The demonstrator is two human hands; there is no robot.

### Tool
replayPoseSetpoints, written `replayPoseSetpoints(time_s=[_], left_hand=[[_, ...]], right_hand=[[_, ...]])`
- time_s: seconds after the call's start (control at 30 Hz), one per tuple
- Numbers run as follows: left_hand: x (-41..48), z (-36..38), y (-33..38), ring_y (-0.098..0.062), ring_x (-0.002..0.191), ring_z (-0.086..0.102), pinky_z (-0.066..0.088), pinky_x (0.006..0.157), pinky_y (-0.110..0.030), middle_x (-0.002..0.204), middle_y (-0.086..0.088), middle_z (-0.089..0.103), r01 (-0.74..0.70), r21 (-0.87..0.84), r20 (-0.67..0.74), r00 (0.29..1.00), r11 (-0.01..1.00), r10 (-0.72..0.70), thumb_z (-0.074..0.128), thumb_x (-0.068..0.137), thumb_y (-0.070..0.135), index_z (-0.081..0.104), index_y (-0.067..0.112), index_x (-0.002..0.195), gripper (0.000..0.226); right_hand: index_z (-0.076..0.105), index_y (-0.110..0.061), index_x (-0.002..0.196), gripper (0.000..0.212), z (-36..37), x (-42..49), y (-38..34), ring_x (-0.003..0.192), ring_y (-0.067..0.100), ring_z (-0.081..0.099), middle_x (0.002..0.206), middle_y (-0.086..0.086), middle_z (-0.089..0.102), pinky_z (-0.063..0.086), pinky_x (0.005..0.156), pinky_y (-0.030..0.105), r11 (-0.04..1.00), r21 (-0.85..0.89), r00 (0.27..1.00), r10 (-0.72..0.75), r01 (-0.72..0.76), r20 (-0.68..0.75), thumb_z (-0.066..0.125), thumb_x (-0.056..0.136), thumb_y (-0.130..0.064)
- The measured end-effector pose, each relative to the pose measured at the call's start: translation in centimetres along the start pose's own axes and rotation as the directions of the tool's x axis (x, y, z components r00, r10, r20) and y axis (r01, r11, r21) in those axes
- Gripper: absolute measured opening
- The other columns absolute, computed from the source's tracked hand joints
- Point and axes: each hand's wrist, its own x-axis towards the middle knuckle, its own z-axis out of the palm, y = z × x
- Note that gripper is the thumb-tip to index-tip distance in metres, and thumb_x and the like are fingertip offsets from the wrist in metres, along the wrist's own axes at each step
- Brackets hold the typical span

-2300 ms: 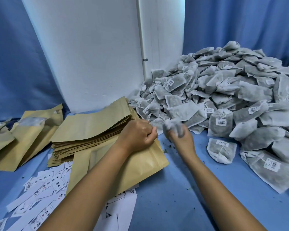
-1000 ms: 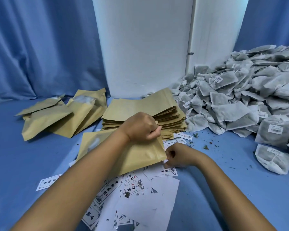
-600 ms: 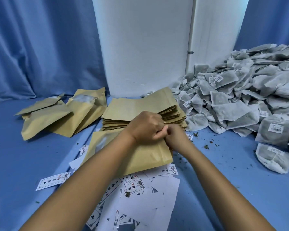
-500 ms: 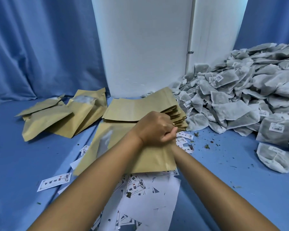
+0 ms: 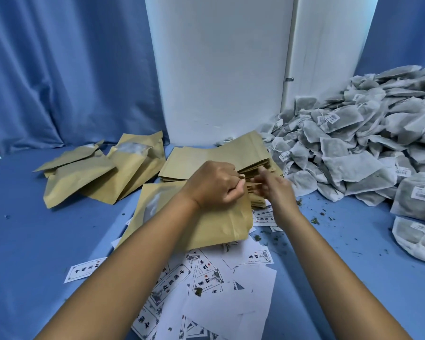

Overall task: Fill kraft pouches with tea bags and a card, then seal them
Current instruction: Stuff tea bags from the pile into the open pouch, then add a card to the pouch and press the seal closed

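A: Tan kraft paper pouch (image 5: 214,224) lies on the blue counter (image 5: 47,241); left hand (image 5: 214,185) pinches its mouth.

B: Right hand (image 5: 275,190), fingers now loose and blurred, has withdrawn from the mouth after its card pickup. Judgement: card inserted; sealing follows.
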Motion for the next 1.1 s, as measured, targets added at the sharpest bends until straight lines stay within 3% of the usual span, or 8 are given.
replayPoseSetpoints(time_s=[0.13, 0.27, 0.4, 0.53, 0.63, 0.7, 0.83, 1.1], left_hand=[[0.6, 0.5, 1.1, -0.024, 0.045, 0.052, 0.038, 0.041, -0.024, 0.048, -0.005, 0.052, -0.051, -0.024, -0.012, 0.999, 0.998, 0.051, 0.047, 0.083, 0.014, 0.055, 0.009, 0.046, 0.038], [1.4, 0.1, 1.4, -0.023, 0.045, 0.049, 0.035, 0.040, -0.022, 0.048, -0.003, 0.054, -0.176, 0.020, -0.061, 0.982, 0.984, 0.177, 0.052, 0.079, 0.010, 0.055, 0.012, 0.046, 0.033], [3.0, -1.4, 0.8, -0.025, 0.075, 0.053, 0.040, 0.068, -0.033, 0.074, -0.005, 0.063, -0.282, 0.220, -0.081, 0.949, 0.934, 0.305, 0.053, 0.083, 0.019, 0.062, 0.013, 0.063, 0.023], [1.5, -1.0, 0.5, -0.025, 0.123, 0.036, 0.021, 0.106, -0.048, 0.131, -0.003, 0.050, 0.284, 0.236, -0.245, 0.943, 0.929, -0.226, 0.049, 0.083, 0.036, 0.063, 0.026, 0.117, 0.038], [-1.1, 0.7, 1.4, -0.027, 0.137, 0.021, 0.017, 0.109, -0.046, 0.148, -0.009, 0.026, 0.905, -0.162, -0.280, 0.340, 0.393, -0.898, 0.056, 0.086, 0.038, 0.032, 0.020, 0.144, 0.066], [-2.5, 1.6, 1.7, -0.029, 0.134, 0.034, 0.032, 0.107, -0.046, 0.146, -0.010, 0.033, 0.811, -0.572, 0.141, -0.054, -0.126, -0.989, 0.062, 0.086, 0.040, 0.024, 0.014, 0.147, 0.076], [-4.3, 3.6, 3.4, -0.036, 0.093, 0.068, 0.057, 0.079, -0.045, 0.102, -0.010, 0.070, 0.264, -0.672, 0.737, 0.144, -0.692, -0.660, 0.067, 0.081, 0.032, 0.054, 0.011, 0.114, 0.041], [-6.2, 4.7, 2.3, -0.043, 0.086, 0.069, 0.058, 0.052, -0.031, 0.105, -0.040, 0.059, -0.027, -0.627, 0.778, 0.041, -0.779, -0.628, 0.052, 0.093, 0.004, 0.043, 0.000, 0.124, 0.032]], right_hand=[[0.069, -0.009, 0.093, 0.033, 1.1, -0.8, -1.9, 0.077, 0.017, 0.067, 0.083, 0.008, 0.070, 0.052, 0.066, 0.026, 0.960, -0.081, 0.906, 0.279, -0.267, 0.319, 0.053, 0.093, -0.038], [0.052, -0.002, 0.064, 0.034, 2.7, -0.9, -4.2, 0.038, 0.009, 0.056, 0.047, 0.004, 0.053, 0.042, 0.036, 0.015, 0.959, 0.030, 0.934, 0.265, -0.280, 0.241, 0.035, 0.091, 0.008], [0.051, -0.003, 0.074, 0.027, 3.3, -0.7, -7.1, 0.038, 0.010, 0.057, 0.051, 0.007, 0.055, 0.044, 0.037, 0.015, 0.862, 0.369, 0.915, 0.225, -0.347, 0.334, 0.034, 0.092, 0.008], [0.052, 0.007, 0.114, 0.025, 2.2, 1.2, -8.3, 0.078, 0.028, 0.070, 0.090, 0.024, 0.062, 0.055, 0.079, 0.026, 0.521, 0.737, 0.902, 0.275, -0.431, 0.334, 0.034, 0.097, 0.005], [0.053, 0.004, 0.108, 0.023, 1.2, 1.8, -5.9, 0.062, 0.031, 0.069, 0.077, 0.025, 0.065, 0.057, 0.067, 0.026, 0.357, 0.887, 0.918, 0.364, -0.293, 0.157, 0.033, 0.100, -0.001], [0.055, 0.006, 0.105, 0.025, 0.4, 2.0, -3.7, 0.088, 0.029, 0.069, 0.098, 0.018, 0.064, 0.055, 0.081, 0.022, 0.227, 0.941, 0.908, 0.393, -0.249, 0.145, 0.031, 0.100, 0.000], [0.054, 0.003, 0.102, 0.023, 0.0, 1.9, -0.5, 0.106, 0.028, 0.058, 0.100, 0.013, 0.060, 0.044, 0.094, 0.034, 0.313, 0.918, 0.905, 0.415, -0.245, 0.100, 0.032, 0.102, -0.004], [0.060, -0.002, 0.085, 0.005, -0.9, 2.0, 0.7, 0.055, 0.008, 0.065, 0.077, 0.005, 0.063, 0.051, 0.046, 0.015, 0.873, 0.486, 0.932, 0.207, -0.039, -0.297, 0.062, 0.089, -0.005]])
